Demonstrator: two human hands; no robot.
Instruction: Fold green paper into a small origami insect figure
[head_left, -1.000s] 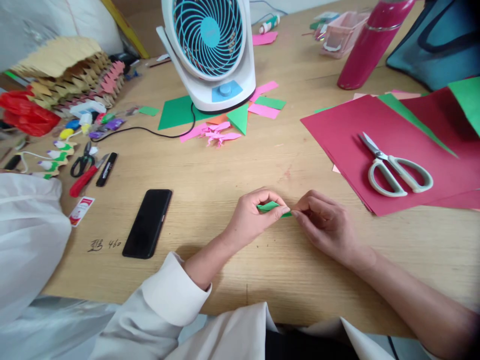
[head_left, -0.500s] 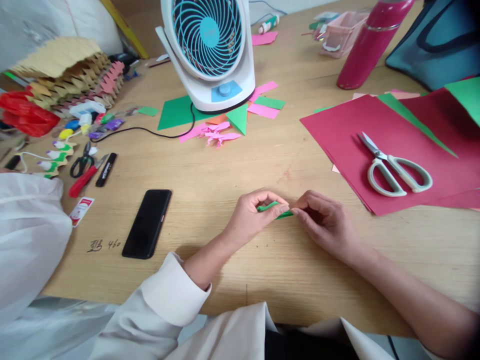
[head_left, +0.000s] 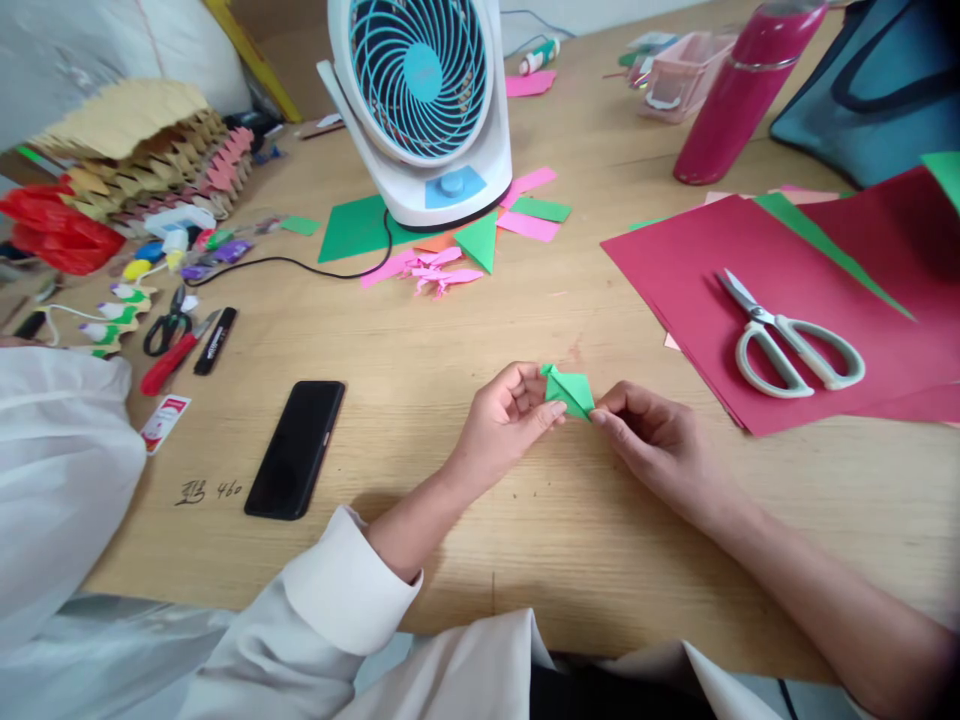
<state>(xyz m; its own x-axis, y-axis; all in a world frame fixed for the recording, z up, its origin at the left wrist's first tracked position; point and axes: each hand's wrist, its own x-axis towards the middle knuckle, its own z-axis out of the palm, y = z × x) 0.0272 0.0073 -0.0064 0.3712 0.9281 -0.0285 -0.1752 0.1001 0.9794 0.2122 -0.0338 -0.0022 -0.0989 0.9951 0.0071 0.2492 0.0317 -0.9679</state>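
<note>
A small piece of folded green paper (head_left: 574, 390) is held between my two hands, just above the wooden table. My left hand (head_left: 510, 408) pinches its left and lower part, thumb in front and fingers behind. At its lower right corner, my right hand (head_left: 652, 435) grips the tip between thumb and forefinger. A diagonal fold runs across the paper's face, and a small bent point sticks up at its upper left. The fingertips behind the paper are partly hidden.
White-handled scissors (head_left: 799, 340) lie on red paper sheets (head_left: 675, 260) at the right. A black phone (head_left: 295, 450) rests at the left. Behind stand a fan (head_left: 450, 200) and a pink bottle (head_left: 739, 100). Pink folded paper figures (head_left: 439, 272) lie before the fan. A person's white sleeve (head_left: 60, 480) is far left.
The green paper has been turned up, so its broad folded face now shows instead of a thin edge. My left fingers have shifted upward a little; my right hand has moved slightly right.
</note>
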